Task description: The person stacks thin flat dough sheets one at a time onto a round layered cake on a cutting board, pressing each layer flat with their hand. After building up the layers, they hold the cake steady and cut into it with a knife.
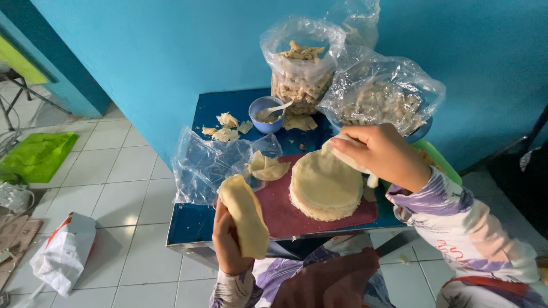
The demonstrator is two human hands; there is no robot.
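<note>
A small blue metal-edged table (197, 225) at frame centre bears a dark red cutting board (285, 214), crumpled clear plastic sheet (205, 162), and small blue bowl (264, 117).

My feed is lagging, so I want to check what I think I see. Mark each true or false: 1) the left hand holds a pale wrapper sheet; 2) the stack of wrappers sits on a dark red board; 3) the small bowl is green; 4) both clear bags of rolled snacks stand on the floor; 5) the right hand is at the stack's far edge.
1) True: the left hand holds a pale wrapper sheet.
2) True: the stack of wrappers sits on the dark red board.
3) False: the small bowl is blue, with a white spoon in it.
4) False: both clear bags stand on the blue table.
5) True: the right hand pinches the stack's far edge.
</note>
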